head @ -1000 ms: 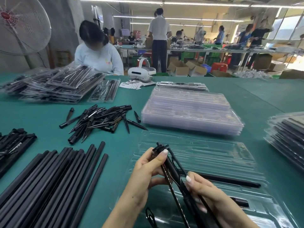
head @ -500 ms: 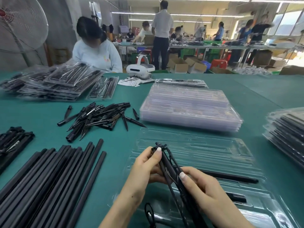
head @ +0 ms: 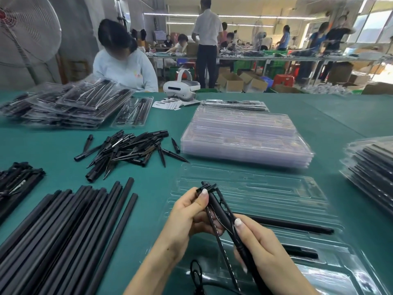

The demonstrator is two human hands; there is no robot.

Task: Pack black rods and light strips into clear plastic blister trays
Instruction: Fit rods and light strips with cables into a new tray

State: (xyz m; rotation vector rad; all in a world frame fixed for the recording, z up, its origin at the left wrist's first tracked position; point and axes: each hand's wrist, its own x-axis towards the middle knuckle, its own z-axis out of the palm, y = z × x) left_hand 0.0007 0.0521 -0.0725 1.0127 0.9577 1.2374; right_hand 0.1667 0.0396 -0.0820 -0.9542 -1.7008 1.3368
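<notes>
- Left hand (head: 187, 218): fingers curled, thumb pressed near the top end of a bundle (head: 219, 211) of light strips and a black rod; grips it above the near tray.
- Right hand (head: 261, 248): fingers wrapped round the lower part of the same bundle, thumb tip laid along it; bundle runs tilted from upper left to lower right between the two hands.
- Cord (head: 196, 275): black loop below the hands, at the tray's near edge.
- Tray (head: 276, 194): clear, open, lies flat on the table directly under both hands; its far half shows bare channels.
- Rod (head: 293, 225): black, seated in a tray channel just right of the right hand; a shorter black piece (head: 302, 252) sits in a nearer channel.
- Long rods (head: 63, 235): black, laid side by side left of the tray, apart from it by a strip of bare green table (head: 153, 188).
- Strip pile (head: 17, 179): black, at the left edge.
- Spikes (head: 127, 150): loose black heap, beyond the long rods.
- Empty trays (head: 244, 137): clear stack just beyond the open tray.
- Packed trays, right (head: 370, 167): stack at the right edge, well apart from the hands.
- Packed trays, left (head: 70, 105): spread heap at far left.
- Headset (head: 181, 87): white, at the table's far edge.
- Person (head: 125, 64): seated across the table.
</notes>
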